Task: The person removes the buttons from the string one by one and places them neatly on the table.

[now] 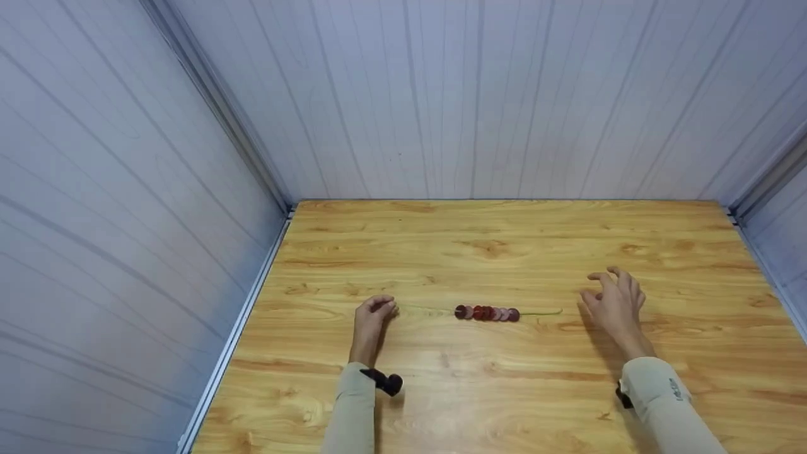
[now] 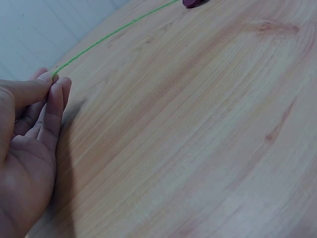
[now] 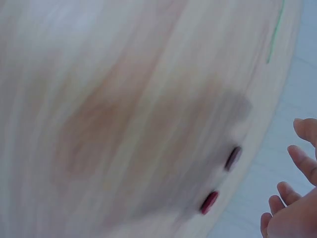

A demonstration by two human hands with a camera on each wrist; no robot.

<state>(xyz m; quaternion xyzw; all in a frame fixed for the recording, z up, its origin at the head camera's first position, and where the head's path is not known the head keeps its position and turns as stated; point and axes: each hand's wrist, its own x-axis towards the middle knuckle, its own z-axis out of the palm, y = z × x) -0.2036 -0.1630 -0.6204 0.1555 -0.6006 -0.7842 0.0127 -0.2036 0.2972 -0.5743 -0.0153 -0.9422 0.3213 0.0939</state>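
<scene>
While the left hand (image 1: 372, 321) is pinching one end of a thin, bright-green string (image 2: 114, 33) between thumb and fingers, the right hand (image 1: 616, 314) is hovering with nothing in its grip, its fingers spread and loosely bent. A row of flat, round discs in red, pink and dark maroon (image 1: 487, 313), material unclear, is lying on the yellow-brown wood-grain tabletop (image 1: 479, 397) at the left hand's three o'clock, strung on the string. Its long axis is running from nine to three o'clock, roughly midway between the hands. The string's free tip (image 1: 558, 311) is lying at the right hand's nine o'clock, nearer that hand but not touching it. A dark purple disc (image 3: 233, 158) and a red disc (image 3: 209, 202) are lying loose near the right hand.
</scene>
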